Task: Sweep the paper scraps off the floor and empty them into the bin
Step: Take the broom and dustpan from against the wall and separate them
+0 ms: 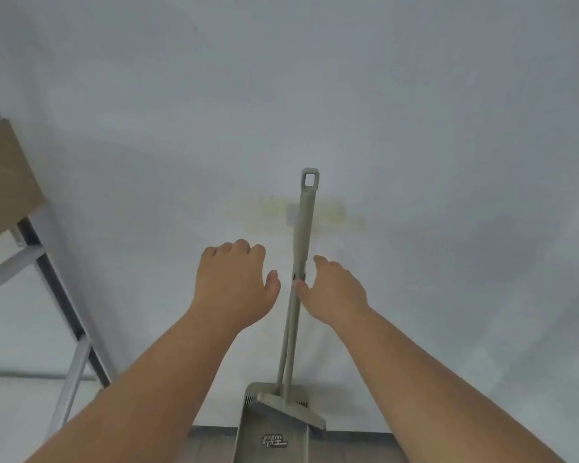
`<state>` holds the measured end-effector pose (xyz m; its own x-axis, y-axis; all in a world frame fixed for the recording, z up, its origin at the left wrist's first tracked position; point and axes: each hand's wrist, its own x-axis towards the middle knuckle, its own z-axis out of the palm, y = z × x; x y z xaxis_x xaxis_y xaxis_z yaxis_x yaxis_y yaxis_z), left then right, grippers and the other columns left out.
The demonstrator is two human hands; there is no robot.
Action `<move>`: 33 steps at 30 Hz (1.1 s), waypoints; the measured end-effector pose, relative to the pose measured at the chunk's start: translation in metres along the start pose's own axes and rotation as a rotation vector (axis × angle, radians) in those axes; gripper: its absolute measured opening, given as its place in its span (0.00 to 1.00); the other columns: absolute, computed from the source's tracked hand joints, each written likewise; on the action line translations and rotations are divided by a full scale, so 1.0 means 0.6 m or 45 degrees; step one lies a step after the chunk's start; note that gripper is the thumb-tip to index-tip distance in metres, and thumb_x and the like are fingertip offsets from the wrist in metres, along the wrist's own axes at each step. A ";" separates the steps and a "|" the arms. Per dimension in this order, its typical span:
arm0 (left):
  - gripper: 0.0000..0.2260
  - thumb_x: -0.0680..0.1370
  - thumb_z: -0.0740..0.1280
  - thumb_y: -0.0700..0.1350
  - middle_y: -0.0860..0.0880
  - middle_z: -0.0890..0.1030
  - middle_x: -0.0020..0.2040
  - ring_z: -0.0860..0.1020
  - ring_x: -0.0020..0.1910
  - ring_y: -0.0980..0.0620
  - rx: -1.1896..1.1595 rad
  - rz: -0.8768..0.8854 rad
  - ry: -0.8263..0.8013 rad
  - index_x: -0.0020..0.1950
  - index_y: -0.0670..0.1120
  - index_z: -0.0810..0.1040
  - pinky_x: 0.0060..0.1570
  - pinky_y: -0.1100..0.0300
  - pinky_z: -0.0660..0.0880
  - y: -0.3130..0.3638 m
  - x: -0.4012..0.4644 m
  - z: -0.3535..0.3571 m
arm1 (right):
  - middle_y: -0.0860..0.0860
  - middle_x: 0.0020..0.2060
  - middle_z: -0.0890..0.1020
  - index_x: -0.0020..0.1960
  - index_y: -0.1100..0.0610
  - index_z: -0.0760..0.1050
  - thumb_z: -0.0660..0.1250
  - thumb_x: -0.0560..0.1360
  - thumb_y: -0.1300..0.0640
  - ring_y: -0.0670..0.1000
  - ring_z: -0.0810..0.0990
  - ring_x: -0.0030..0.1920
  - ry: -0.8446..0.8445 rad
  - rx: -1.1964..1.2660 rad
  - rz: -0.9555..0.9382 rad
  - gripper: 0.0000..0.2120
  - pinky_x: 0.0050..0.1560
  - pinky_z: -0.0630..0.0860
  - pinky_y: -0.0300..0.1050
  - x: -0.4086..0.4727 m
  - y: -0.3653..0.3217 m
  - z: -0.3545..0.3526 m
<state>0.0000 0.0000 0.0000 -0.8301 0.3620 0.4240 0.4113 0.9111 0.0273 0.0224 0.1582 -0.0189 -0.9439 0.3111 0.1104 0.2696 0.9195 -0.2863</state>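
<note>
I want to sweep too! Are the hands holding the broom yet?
No. Both the left hand and right hand hover open beside the broom, gripping nothing.

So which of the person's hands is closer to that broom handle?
The right hand: its thumb is at the broom handle, touching or nearly so. The left hand hovers open to the handle's left, a clear gap away.

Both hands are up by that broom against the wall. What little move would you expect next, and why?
Probably the right hand closes round the broom handle. Its thumb already sits by the handle with fingers open, gripping nothing. The left hand hovers beside it, also holding nothing. The broom stands upright in the dustpan by the wall, so nothing can be swept until it is taken.
</note>
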 end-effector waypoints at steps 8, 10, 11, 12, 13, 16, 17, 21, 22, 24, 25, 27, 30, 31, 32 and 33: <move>0.20 0.76 0.56 0.57 0.50 0.80 0.51 0.78 0.49 0.48 0.018 0.000 -0.066 0.58 0.48 0.76 0.53 0.54 0.68 0.002 0.014 0.026 | 0.51 0.50 0.80 0.65 0.54 0.66 0.58 0.76 0.42 0.54 0.81 0.48 -0.068 0.210 0.163 0.23 0.45 0.77 0.47 0.060 -0.007 0.054; 0.19 0.76 0.56 0.57 0.50 0.80 0.51 0.78 0.49 0.48 0.015 0.009 -0.058 0.59 0.48 0.76 0.53 0.54 0.68 0.009 0.013 0.023 | 0.50 0.49 0.80 0.64 0.55 0.67 0.59 0.76 0.43 0.54 0.81 0.47 -0.053 0.297 0.188 0.22 0.44 0.78 0.46 0.067 -0.012 0.057; 0.19 0.76 0.56 0.57 0.50 0.79 0.52 0.77 0.50 0.48 0.007 0.012 -0.057 0.59 0.48 0.76 0.53 0.54 0.68 0.012 0.012 0.022 | 0.50 0.48 0.80 0.63 0.56 0.68 0.59 0.76 0.43 0.54 0.81 0.46 -0.046 0.340 0.200 0.22 0.45 0.78 0.47 0.070 -0.014 0.057; 0.19 0.76 0.56 0.57 0.50 0.79 0.52 0.77 0.50 0.48 0.001 0.018 -0.070 0.60 0.48 0.75 0.54 0.54 0.68 0.014 0.010 0.021 | 0.50 0.47 0.80 0.63 0.56 0.68 0.59 0.77 0.43 0.53 0.81 0.45 -0.045 0.370 0.214 0.21 0.44 0.78 0.47 0.072 -0.018 0.056; 0.20 0.76 0.55 0.58 0.50 0.79 0.53 0.77 0.51 0.48 -0.003 0.016 -0.081 0.60 0.49 0.75 0.55 0.55 0.67 0.015 0.008 0.018 | 0.50 0.45 0.79 0.62 0.57 0.68 0.59 0.77 0.44 0.53 0.80 0.43 -0.043 0.390 0.221 0.21 0.43 0.77 0.46 0.075 -0.019 0.054; 0.20 0.76 0.55 0.58 0.51 0.78 0.54 0.77 0.51 0.49 0.001 0.014 -0.096 0.61 0.50 0.74 0.55 0.55 0.67 0.014 -0.001 0.009 | 0.52 0.48 0.80 0.63 0.58 0.67 0.60 0.77 0.46 0.53 0.78 0.43 -0.079 0.467 0.234 0.21 0.41 0.75 0.45 0.081 -0.021 0.052; 0.20 0.76 0.55 0.58 0.51 0.78 0.53 0.77 0.51 0.49 0.000 0.020 -0.087 0.61 0.50 0.74 0.54 0.55 0.68 0.013 -0.005 0.006 | 0.53 0.51 0.80 0.63 0.59 0.67 0.61 0.77 0.46 0.54 0.78 0.44 -0.097 0.510 0.242 0.21 0.42 0.74 0.45 0.083 -0.021 0.053; 0.19 0.77 0.54 0.57 0.51 0.78 0.54 0.76 0.51 0.49 0.007 0.041 -0.110 0.61 0.49 0.74 0.55 0.56 0.67 0.009 -0.019 -0.005 | 0.55 0.50 0.81 0.62 0.60 0.71 0.61 0.76 0.54 0.54 0.79 0.44 -0.047 0.621 0.287 0.17 0.43 0.76 0.45 0.084 -0.021 0.057; 0.19 0.77 0.54 0.57 0.51 0.78 0.54 0.76 0.52 0.49 0.015 0.044 -0.121 0.61 0.49 0.74 0.55 0.55 0.67 0.007 -0.022 -0.007 | 0.54 0.47 0.81 0.61 0.60 0.72 0.61 0.75 0.55 0.55 0.79 0.43 -0.008 0.645 0.315 0.16 0.41 0.76 0.45 0.082 -0.020 0.056; 0.19 0.77 0.54 0.57 0.51 0.77 0.55 0.76 0.53 0.48 0.028 0.048 -0.137 0.62 0.49 0.73 0.56 0.55 0.67 0.003 -0.029 -0.009 | 0.53 0.42 0.79 0.58 0.61 0.74 0.61 0.75 0.57 0.55 0.79 0.40 0.064 0.700 0.359 0.14 0.38 0.75 0.44 0.075 -0.013 0.053; 0.19 0.77 0.54 0.57 0.50 0.77 0.56 0.76 0.53 0.48 0.029 0.052 -0.138 0.62 0.49 0.73 0.56 0.55 0.67 0.001 -0.032 -0.010 | 0.53 0.40 0.79 0.57 0.61 0.74 0.61 0.75 0.57 0.55 0.79 0.39 0.099 0.716 0.365 0.13 0.37 0.75 0.44 0.070 -0.008 0.051; 0.19 0.77 0.54 0.56 0.50 0.77 0.56 0.76 0.53 0.48 0.030 0.062 -0.138 0.62 0.49 0.73 0.56 0.55 0.67 -0.001 -0.036 -0.009 | 0.52 0.39 0.78 0.55 0.60 0.75 0.61 0.75 0.56 0.55 0.79 0.38 0.155 0.707 0.348 0.11 0.36 0.75 0.44 0.057 0.001 0.041; 0.19 0.77 0.55 0.56 0.50 0.76 0.57 0.75 0.55 0.48 0.016 0.090 -0.123 0.63 0.48 0.72 0.57 0.55 0.66 0.001 -0.040 -0.008 | 0.51 0.37 0.78 0.54 0.58 0.74 0.61 0.76 0.54 0.53 0.78 0.36 0.169 0.710 0.274 0.10 0.33 0.75 0.43 0.035 0.012 0.022; 0.20 0.77 0.55 0.56 0.49 0.75 0.59 0.74 0.56 0.48 0.008 0.105 -0.110 0.65 0.48 0.70 0.58 0.55 0.66 0.002 -0.041 -0.008 | 0.50 0.37 0.78 0.54 0.57 0.74 0.61 0.76 0.54 0.53 0.78 0.35 0.146 0.720 0.243 0.10 0.33 0.75 0.42 0.028 0.014 0.015; 0.20 0.77 0.55 0.55 0.49 0.74 0.61 0.73 0.58 0.47 0.011 0.123 -0.099 0.66 0.48 0.69 0.59 0.54 0.66 0.004 -0.040 -0.009 | 0.50 0.37 0.78 0.55 0.56 0.73 0.61 0.77 0.53 0.52 0.78 0.36 0.116 0.730 0.212 0.10 0.34 0.75 0.43 0.021 0.015 0.007; 0.22 0.77 0.56 0.55 0.48 0.72 0.64 0.72 0.61 0.47 0.017 0.144 -0.083 0.69 0.48 0.66 0.61 0.54 0.65 0.007 -0.039 -0.011 | 0.50 0.39 0.79 0.56 0.55 0.73 0.60 0.77 0.53 0.52 0.79 0.37 0.087 0.741 0.174 0.11 0.36 0.77 0.44 0.013 0.016 0.000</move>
<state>0.0234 -0.0061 -0.0040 -0.8014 0.4745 0.3640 0.4992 0.8660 -0.0298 0.0175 0.1695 -0.0207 -0.8885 0.4497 0.0909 0.2210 0.5930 -0.7743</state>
